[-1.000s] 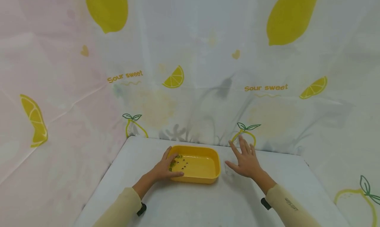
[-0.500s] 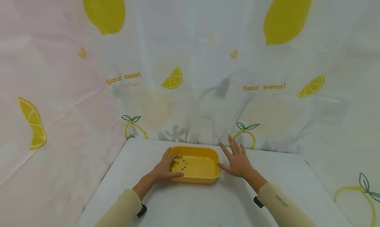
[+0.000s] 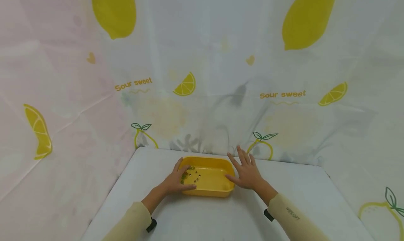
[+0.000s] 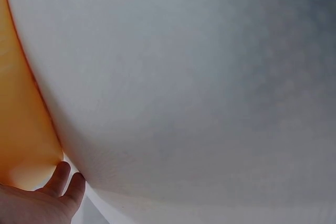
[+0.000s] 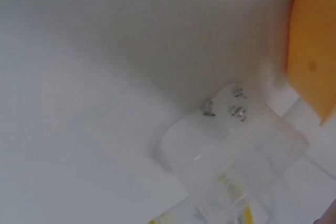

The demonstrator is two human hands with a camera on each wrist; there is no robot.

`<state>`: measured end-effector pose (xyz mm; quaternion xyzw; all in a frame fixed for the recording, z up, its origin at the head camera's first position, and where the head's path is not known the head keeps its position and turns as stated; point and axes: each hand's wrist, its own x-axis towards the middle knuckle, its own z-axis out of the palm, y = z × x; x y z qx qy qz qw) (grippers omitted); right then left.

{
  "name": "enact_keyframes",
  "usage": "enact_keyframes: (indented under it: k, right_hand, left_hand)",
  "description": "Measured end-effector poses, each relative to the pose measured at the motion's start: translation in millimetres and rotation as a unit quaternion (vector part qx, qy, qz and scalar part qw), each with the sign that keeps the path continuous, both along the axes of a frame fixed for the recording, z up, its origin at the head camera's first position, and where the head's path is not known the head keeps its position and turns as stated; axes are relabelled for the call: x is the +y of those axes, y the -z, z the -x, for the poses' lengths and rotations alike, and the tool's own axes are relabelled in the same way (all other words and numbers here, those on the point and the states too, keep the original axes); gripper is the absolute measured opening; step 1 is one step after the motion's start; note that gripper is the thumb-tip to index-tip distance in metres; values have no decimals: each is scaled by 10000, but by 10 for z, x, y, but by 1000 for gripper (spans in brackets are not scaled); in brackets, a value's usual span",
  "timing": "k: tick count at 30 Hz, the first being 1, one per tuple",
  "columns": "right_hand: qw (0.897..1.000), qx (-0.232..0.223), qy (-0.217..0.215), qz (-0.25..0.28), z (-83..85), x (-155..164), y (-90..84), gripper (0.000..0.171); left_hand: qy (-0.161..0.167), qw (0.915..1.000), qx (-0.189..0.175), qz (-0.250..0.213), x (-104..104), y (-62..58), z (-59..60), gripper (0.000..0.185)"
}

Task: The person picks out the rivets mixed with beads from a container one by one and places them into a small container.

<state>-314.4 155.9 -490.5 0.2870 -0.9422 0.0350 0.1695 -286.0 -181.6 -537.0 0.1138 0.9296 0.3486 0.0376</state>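
A yellow rectangular tray (image 3: 209, 193) sits on the white table in the head view. My left hand (image 3: 172, 182) holds its left end, thumb along the near rim and fingers over the left side. Beside those fingers lie small greenish, glassy pieces (image 3: 184, 176), partly hidden by the hand, and several small shiny bits (image 3: 197, 179). At the tray's right end, my right hand (image 3: 247, 173) has its fingers spread, its thumb overlapping the rim. In the right wrist view, a clear plastic container (image 5: 236, 140) stands near the tray, with a few small silvery bits in it; the head view does not show it plainly.
The white table (image 3: 202, 216) ends at the back against a hanging cloth (image 3: 214, 122) printed with lemons. More of this cloth closes off the left and right sides. A dark strap device (image 3: 269, 215) sits under the right sleeve.
My right hand has moved left, from beside the tray to its right end, its thumb now overlapping the rim. The left hand and the tray have stayed in place.
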Motion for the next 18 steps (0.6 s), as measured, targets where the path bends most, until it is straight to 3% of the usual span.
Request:
enact_keyframes:
  k: [9, 18]
  right_hand:
    - [9998, -184, 68, -20, 18, -97, 74, 84]
    - [9994, -154, -133, 274, 13, -222, 111, 82]
  left_hand:
    - [44, 10000, 12, -72, -2, -9, -4, 99]
    - [79, 9999, 11, -99, -18, -3, -2, 99]
